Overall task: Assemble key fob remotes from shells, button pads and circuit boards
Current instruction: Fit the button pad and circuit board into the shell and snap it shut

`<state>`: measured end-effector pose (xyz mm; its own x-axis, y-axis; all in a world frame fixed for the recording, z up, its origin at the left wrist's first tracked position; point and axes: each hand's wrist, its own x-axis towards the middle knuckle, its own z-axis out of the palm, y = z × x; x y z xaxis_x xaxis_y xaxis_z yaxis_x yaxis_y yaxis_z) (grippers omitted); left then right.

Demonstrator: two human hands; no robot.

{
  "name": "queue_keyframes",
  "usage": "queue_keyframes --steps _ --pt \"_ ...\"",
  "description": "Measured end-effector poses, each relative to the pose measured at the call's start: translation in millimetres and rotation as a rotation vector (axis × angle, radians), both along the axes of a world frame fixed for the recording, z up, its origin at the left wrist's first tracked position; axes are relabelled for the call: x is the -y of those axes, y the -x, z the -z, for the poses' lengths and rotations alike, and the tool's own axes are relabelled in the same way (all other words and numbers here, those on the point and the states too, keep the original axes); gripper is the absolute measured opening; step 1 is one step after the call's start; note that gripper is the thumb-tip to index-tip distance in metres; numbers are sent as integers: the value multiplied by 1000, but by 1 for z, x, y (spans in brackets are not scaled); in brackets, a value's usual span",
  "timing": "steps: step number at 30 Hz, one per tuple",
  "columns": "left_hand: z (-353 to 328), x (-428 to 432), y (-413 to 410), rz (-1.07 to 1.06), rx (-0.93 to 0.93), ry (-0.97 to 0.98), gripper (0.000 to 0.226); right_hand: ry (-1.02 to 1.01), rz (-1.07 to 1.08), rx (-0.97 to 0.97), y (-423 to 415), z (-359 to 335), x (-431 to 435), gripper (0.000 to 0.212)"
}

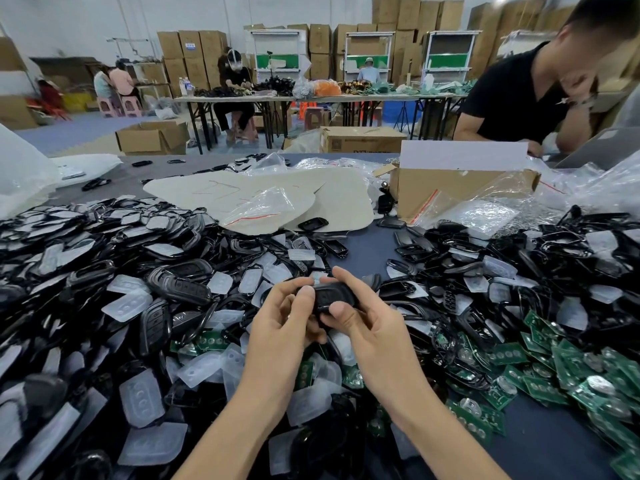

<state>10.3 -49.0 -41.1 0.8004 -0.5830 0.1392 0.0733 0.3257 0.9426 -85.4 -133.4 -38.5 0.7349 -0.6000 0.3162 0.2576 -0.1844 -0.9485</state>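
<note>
I look down through the head camera at the bench (554, 452). Nearest me, translucent button pads (142, 398) lie mixed among black parts, and two bare forearms reach in from the bottom edge. At centre, the left grip (277, 327) and the right grip (367, 327) are both clamped on one black key fob (334, 299). They hold it just above the heap, thumbs pressed on its upper face and fingers curled round it. To the right, green circuit boards (540, 386) spill across the dark blue bench top. Black shells (180, 285) are heaped on the left and again on the right, with a bare strip of bench between the two heaps. Beyond them I see a beige sheet (339, 202) with a clear plastic bag (263, 206) lying on it, and an open cardboard box (450, 188) just beside it. At far right, a person in a black shirt (512, 95) leans over the bench. In the distance, workers (235, 81) sit at long tables (311, 95) in front of stacked cartons (194, 50).
</note>
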Motion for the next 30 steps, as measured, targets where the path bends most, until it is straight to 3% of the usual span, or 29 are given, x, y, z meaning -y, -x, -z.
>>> queue_keyframes --steps 5,9,14,25,30 --pt "1 0 -1 60 -22 27 15 33 32 -2 0 1 0 35" --pt "-1 0 1 88 -6 54 18 -218 -40 85 0 -7 -1 44" --pt "-1 -2 1 48 77 34 16 -448 -92 142 -2 -8 2 35" --pt "-3 -4 0 38 67 14 21 -217 -5 159 0 -8 -4 35" --pt "-5 -7 3 -25 184 -4 18 -164 -10 173 2 -9 -6 29"
